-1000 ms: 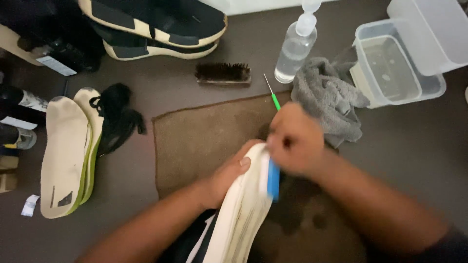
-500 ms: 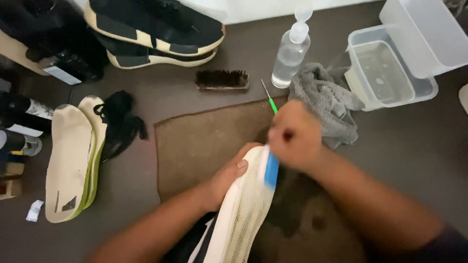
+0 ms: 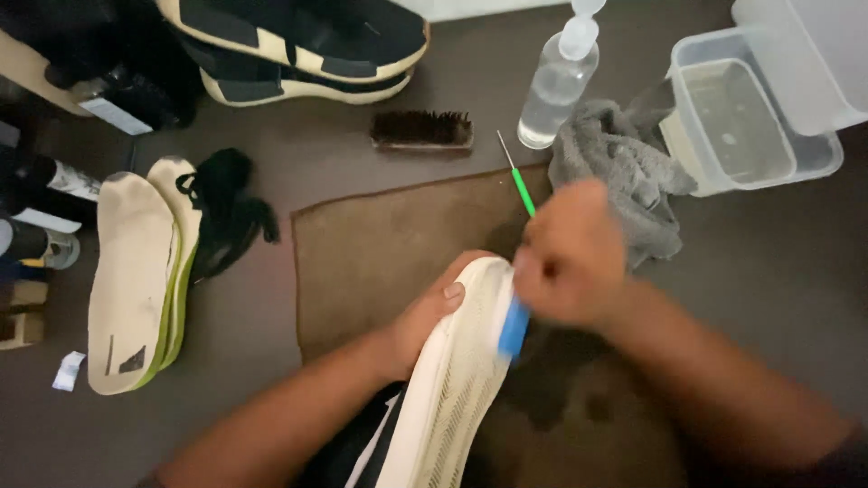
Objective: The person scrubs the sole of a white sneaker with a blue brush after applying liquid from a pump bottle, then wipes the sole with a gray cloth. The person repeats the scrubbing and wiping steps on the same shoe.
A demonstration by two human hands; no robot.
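As the right hand point(image 3: 571, 255) gripped the blue brush point(image 3: 514, 327) against the shoe point(image 3: 457, 380) over the brown mat point(image 3: 380, 244), held by the left hand point(image 3: 425, 318), a slip risked knocking the spray bottle point(image 3: 556, 86).

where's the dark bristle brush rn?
Head view, upper centre: the dark bristle brush lies on the table beyond the brown mat, between the black-and-cream shoe and the clear spray bottle, untouched by either hand.
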